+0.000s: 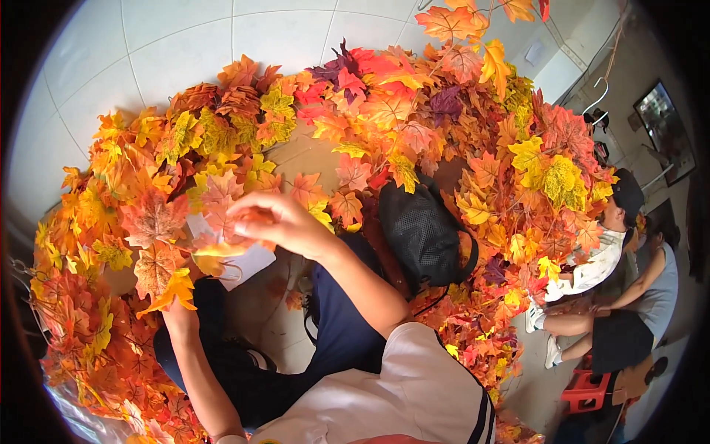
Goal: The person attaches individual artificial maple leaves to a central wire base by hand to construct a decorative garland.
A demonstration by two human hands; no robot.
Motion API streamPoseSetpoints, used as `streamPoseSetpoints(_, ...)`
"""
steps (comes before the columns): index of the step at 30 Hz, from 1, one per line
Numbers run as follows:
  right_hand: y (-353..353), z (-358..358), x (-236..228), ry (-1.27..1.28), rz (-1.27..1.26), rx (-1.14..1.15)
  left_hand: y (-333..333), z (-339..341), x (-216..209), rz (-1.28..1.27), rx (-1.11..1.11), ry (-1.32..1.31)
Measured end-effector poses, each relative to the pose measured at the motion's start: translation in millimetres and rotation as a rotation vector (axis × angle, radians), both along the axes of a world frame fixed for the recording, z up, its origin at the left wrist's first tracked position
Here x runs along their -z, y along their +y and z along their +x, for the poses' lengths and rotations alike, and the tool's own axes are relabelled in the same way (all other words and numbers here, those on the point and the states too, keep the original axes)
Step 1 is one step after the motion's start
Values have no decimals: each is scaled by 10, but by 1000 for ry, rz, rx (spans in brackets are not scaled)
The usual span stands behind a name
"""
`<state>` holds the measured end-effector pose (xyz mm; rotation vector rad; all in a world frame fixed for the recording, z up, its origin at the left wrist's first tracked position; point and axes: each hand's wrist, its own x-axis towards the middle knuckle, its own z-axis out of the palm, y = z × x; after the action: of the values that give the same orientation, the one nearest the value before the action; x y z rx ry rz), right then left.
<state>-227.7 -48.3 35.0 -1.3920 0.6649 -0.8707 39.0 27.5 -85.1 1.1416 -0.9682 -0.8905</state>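
Note:
My left hand [179, 317] is closed round the lower end of a sprig of artificial maple leaves [155, 222], coloured orange, rust and yellow. The leaves rise above the fist and cover some of its fingers. Just right of the sprig, my right hand [285, 226] has its fingers curled toward the thumb. An orange-yellow artificial maple leaf [220, 250], smeared by motion, is at its fingertips. Behind and below that leaf lies a white sheet [250, 265] near my knees.
Heaped artificial leaves [96, 214] curve around me on both sides. A black mesh cap-like thing [425, 233] is right of my knee. Two people [603, 251] [654, 288] sit at the far right, near a red plastic stool [586, 391]. White tiles [185, 52] border the heap.

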Motion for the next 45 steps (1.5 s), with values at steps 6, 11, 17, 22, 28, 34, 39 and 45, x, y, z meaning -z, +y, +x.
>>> streamPoseSetpoints(6, -104, -58, 179, -156, -12, 166, -1, -177, -415, 2, 114, 133)
streamPoseSetpoints(11, -25, 50, 200, -2, -215, 190, 14, -147, -527, 9, 153, 514)
streamPoseSetpoints(17, -58, 181, 344, 134, -721, 318, 8, -258, -607, -50, 290, 648)
streamPoseSetpoints(22, -1, 140, 185, 242, -834, 436, -65, -410, -698, -19, 302, 694)
streamPoseSetpoints(28, 47, 179, 220, -4, -821, 229, 14, -286, -678, 82, 185, 694)
streamPoseSetpoints(34, 157, 55, 82, -169, -681, -55, 44, -404, -807, 61, 65, 535)
streamPoseSetpoints(39, 191, 194, 4, 239, -859, -74, 96, -461, -814, 50, 14, 137)
streamPoseSetpoints(45, 147, 237, 188, 286, -756, 10, 140, -388, -848, -35, 159, 99)
